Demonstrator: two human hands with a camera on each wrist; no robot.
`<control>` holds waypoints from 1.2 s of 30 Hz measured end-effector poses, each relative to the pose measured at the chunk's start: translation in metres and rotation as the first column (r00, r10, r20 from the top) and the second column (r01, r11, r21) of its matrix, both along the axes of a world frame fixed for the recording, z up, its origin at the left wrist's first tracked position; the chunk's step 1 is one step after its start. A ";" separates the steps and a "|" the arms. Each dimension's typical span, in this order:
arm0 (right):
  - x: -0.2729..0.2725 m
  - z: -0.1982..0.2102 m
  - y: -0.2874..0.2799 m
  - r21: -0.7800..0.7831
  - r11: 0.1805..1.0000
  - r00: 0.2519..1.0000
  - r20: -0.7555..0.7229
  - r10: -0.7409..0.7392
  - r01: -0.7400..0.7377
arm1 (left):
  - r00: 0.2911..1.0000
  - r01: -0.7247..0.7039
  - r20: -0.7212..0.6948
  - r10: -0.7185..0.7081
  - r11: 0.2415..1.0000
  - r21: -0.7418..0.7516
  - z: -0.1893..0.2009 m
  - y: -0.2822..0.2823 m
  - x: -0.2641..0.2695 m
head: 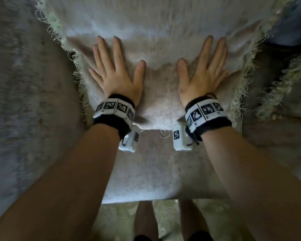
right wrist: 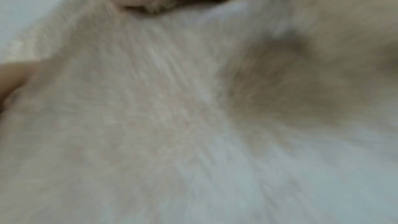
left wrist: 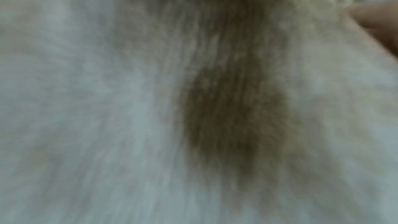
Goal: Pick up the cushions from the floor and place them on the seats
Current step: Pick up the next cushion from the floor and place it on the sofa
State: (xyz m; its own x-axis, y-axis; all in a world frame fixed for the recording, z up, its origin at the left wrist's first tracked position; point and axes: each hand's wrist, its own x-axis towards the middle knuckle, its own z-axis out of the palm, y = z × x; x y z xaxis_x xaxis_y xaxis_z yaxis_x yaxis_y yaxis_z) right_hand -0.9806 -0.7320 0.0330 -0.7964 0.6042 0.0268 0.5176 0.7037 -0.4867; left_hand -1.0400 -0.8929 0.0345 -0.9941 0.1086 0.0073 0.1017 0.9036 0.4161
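One cushion (head: 156, 49): a pale, fuzzy cushion with a frayed fringe along its edges is seen lying on the seat (head: 155, 171), filling the middle of the head view
Left hand (head: 118, 73): laid flat on the cushion's near part, fingers (head: 102, 49) straight and spread wide, nothing held
Right hand (head: 202, 72): laid flat on the same cushion beside the left, fingers (head: 221, 49) straight and spread wide, nothing held
Cushion surface: dented and creased between the two thumbs
Wrist views: blurred pale fabric is shown close up in both, with a fingertip at each frame edge
Seat: a light upholstered surface is seen under and in front of the cushion
Second fringe (head: 283, 84): a further frayed edge is seen at the right, its owner not discernible
Legs (head: 146, 220): seen at the bottom edge, standing on a pale floor
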 end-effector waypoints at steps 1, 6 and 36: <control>0.012 0.002 0.000 0.014 1.000 1.000 -0.028 -0.011 0.011 | 0.999 -0.010 -0.037 0.011 1.000 0.019 -0.002 -0.007 0.007; 0.064 -0.009 -0.019 -0.059 0.996 0.997 -0.008 -0.071 0.070 | 0.987 -0.161 0.023 0.159 0.985 0.061 -0.023 -0.028 0.052; 0.048 0.139 -0.016 -0.307 0.952 0.995 0.091 0.028 0.001 | 0.839 -0.154 0.537 0.092 0.985 0.071 0.141 -0.036 0.043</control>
State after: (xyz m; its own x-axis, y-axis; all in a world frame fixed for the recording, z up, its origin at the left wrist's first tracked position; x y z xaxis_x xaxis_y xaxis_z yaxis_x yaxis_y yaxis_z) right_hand -0.9327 -0.7478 0.1718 -0.7946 0.5608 -0.2326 0.5622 0.5352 -0.6305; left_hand -0.9968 -0.9287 0.1751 -0.8542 0.0143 -0.5197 -0.2712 0.8405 0.4691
